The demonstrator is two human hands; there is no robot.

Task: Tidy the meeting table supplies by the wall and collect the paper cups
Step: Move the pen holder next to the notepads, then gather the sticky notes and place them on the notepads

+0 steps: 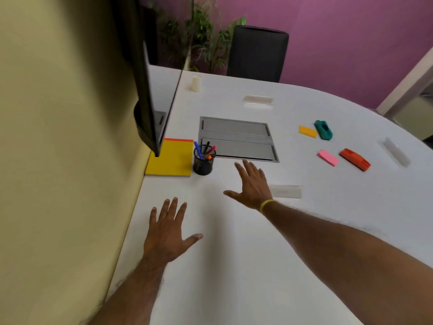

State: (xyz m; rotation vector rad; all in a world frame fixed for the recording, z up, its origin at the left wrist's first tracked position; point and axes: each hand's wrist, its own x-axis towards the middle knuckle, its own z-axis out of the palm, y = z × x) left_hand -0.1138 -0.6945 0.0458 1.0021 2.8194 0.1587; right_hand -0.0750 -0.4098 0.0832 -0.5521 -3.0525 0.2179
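Head view: 1 paper cup (195,84), 2 erasers (323,130), 2 sticky-note pads (307,131).

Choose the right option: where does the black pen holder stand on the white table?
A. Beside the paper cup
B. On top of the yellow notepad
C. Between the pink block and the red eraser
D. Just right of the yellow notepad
D: the black pen holder stands on the table directly right of the yellow notepad, far from the paper cup.
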